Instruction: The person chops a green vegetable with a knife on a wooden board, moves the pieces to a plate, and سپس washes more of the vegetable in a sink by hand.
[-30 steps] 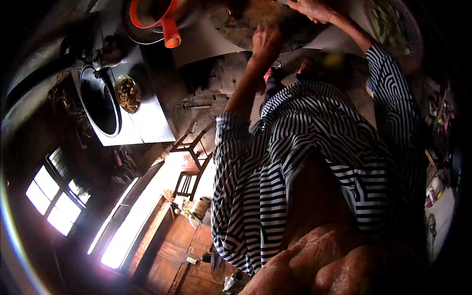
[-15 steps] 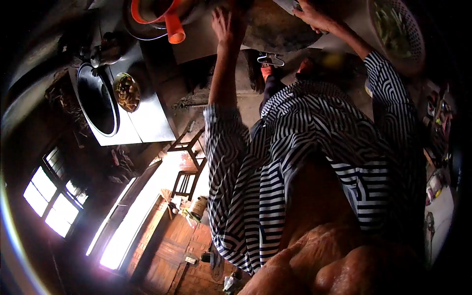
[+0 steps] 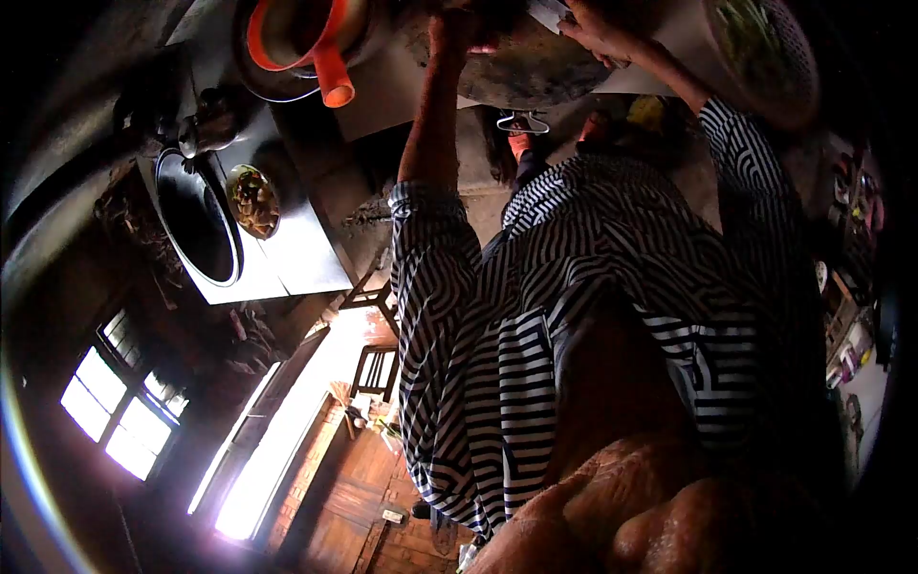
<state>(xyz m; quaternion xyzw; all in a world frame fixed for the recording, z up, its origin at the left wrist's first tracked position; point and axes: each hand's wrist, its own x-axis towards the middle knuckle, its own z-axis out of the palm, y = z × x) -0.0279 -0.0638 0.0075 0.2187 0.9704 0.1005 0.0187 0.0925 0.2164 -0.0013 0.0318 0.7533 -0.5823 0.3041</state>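
A round, dark chopping board (image 3: pixel 540 77) lies at the top of the head view. My right hand (image 3: pixel 598 36) is closed around a knife (image 3: pixel 548 13), whose pale blade shows over the board's far part. At the board's left side is my left hand (image 3: pixel 451 31), its fingers curled in and mostly hidden in shadow. What it holds or presses is too dark to make out. Between the hands, a small pinkish piece (image 3: pixel 483 49) rests on the board.
An orange-handled ladle (image 3: pixel 333 78) lies over a pot at upper left. A dish of food (image 3: pixel 253 203) stands beside a large wok (image 3: pixel 196 220) on the white counter. A perforated basket (image 3: pixel 798 67) with green vegetables is at upper right. A wire hanger (image 3: pixel 523 124) shows below the board.
My left hand, spread flat at the board's left edge before, has moved up and right with fingers curled. The pinkish piece now shows. The whole view has shifted slightly.
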